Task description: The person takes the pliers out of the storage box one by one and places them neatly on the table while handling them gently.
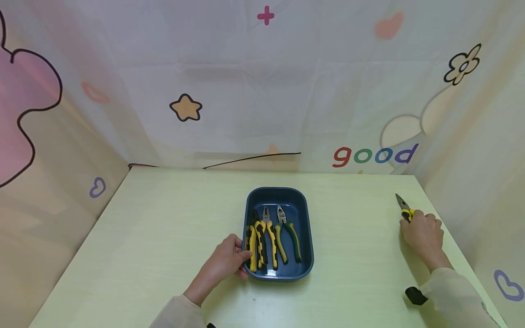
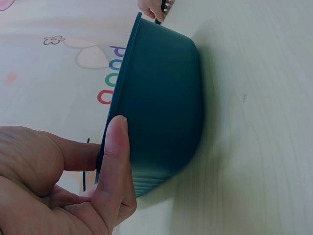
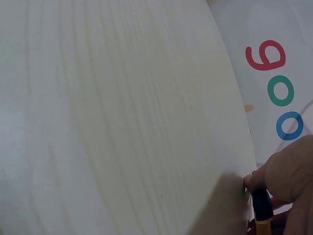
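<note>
Poking nose-first past the right fingers (image 1: 419, 219) are pliers (image 1: 405, 209).

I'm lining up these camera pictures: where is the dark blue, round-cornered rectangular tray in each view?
Head: the dark blue tray is just right of centre, lower half.
Left wrist: near the middle, its outer wall showing.
Right wrist: not in it.
Shared landmark: the multicoloured printed word "good", cut to "goo" in the last.
</note>
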Demonstrator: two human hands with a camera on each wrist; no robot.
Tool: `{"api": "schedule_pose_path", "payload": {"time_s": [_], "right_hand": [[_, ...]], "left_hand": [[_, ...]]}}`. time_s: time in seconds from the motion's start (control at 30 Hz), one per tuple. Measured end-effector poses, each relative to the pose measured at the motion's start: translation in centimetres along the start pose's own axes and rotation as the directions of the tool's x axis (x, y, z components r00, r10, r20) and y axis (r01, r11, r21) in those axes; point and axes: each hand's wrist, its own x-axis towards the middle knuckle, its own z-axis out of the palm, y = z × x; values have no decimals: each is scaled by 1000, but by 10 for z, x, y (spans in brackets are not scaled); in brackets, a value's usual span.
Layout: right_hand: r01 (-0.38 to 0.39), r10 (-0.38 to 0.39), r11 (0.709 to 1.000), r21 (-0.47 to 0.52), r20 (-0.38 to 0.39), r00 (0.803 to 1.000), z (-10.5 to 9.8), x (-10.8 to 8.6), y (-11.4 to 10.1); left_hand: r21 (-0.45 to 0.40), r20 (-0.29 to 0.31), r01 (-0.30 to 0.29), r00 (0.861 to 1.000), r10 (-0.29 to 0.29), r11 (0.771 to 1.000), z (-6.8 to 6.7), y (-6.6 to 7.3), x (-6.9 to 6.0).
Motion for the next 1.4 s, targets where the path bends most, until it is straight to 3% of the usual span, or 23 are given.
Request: {"api": "schedule_pose_path", "payload": {"time_s": [1.4], "right_hand": [[23, -25, 999, -30, -76, 997, 10, -8, 0]], "left_hand": [[18, -5, 31, 1000, -31, 999, 0, 2, 0]]}}
